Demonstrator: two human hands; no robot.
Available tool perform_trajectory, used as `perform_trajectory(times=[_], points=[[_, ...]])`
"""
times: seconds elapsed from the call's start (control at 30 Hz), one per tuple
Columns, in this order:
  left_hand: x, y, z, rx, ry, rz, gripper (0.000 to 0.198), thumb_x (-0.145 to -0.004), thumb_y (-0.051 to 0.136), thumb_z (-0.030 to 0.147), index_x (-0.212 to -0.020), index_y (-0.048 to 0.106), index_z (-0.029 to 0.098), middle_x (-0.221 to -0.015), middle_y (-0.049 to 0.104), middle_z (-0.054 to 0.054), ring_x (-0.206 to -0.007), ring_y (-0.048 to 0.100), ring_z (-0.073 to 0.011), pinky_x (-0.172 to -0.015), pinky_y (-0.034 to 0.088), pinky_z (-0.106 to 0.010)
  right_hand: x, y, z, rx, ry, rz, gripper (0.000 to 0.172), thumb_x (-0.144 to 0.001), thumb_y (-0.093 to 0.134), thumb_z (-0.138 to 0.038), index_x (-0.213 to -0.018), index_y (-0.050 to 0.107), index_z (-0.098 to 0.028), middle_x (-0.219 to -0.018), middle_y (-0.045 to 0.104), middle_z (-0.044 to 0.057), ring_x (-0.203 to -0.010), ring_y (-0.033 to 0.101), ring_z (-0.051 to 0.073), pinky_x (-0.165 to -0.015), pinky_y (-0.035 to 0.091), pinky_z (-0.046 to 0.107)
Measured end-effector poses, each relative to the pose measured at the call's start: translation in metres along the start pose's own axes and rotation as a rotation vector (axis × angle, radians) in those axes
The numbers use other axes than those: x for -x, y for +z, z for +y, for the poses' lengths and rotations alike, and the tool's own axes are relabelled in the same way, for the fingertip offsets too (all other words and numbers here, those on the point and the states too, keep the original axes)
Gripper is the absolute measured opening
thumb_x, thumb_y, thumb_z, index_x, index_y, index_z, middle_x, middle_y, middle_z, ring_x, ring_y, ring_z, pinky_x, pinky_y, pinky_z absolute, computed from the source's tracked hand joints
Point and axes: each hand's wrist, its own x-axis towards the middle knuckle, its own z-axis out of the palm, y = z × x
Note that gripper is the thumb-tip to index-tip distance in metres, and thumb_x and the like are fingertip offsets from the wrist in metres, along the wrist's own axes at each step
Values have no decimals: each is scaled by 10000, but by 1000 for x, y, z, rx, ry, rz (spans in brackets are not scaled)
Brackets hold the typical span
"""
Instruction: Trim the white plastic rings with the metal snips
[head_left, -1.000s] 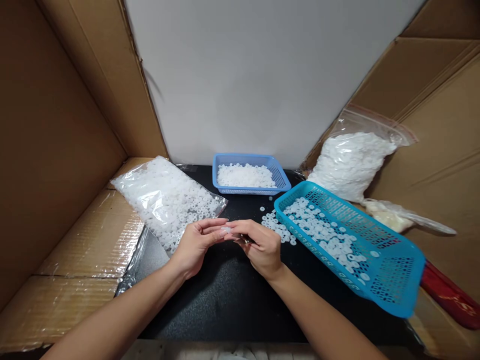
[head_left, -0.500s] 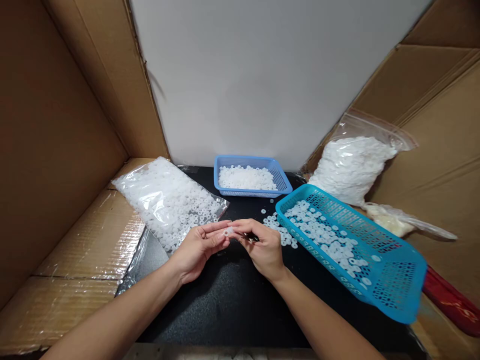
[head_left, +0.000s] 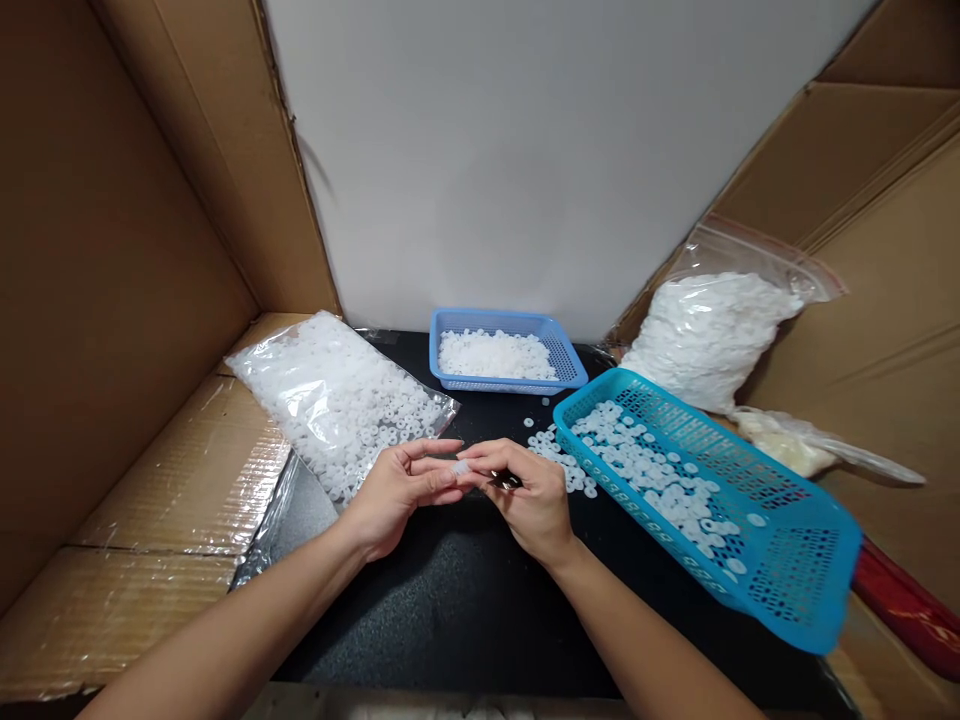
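Over the middle of the black table (head_left: pixel 450 600), my left hand (head_left: pixel 401 495) pinches a small white plastic piece (head_left: pixel 460 467) between thumb and fingers. My right hand (head_left: pixel 532 495) meets it from the other side, its fingertips at the same piece. Curled in the right hand is a small shiny dark metal tool (head_left: pixel 506 480); its kind is mostly hidden by the fingers. Loose white plastic rings (head_left: pixel 574 475) lie just beyond the right hand. A clear bag of white rings (head_left: pixel 337 400) is close to the left hand.
A blue basket (head_left: pixel 510 385) with small white pieces stands at the back. On the right, a turquoise basket (head_left: pixel 795 600) holds white rings. Behind it lean a bag of white pieces (head_left: pixel 712 330) and a smaller bag (head_left: pixel 787 440). Cardboard (head_left: pixel 150 490) borders the left.
The white piece has turned slightly between the fingertips, and the right fingers have closed in on it. Both hands stay at nearly the same place.
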Motion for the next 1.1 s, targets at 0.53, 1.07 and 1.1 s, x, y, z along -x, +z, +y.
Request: perform_trajectory(times=[0.53,1.07,1.1], points=[[5,-1,-2,-102,158,-150,409,-813,821,292,-1172,675,161,-956,744,-87,-921,717,-176,-878,582,-287,0,-1,-3,-91,348,-106,123,-844,683,-207,-954,654,-160,-681,597,-20,-489,439,45,-450,375,153],[-20,-38,-1,-1254,617,-49,270,-818,557,15,-931,716,202,-905,685,-93,-978,530,-283,-930,397,-433,-5,-8,-4,-277,473,-125,180,-810,666,-276,-913,569,-164,-849,522,-2,-547,363,35,-503,352,187],[-21,-38,0,-1249,619,-53,247,-827,562,29,-900,727,196,-904,691,-105,-998,520,-295,-946,385,-448,-5,-8,-4,-284,467,-124,178,-812,669,-277,-912,573,-165,-853,514,-2,-548,362,35,-508,353,190]])
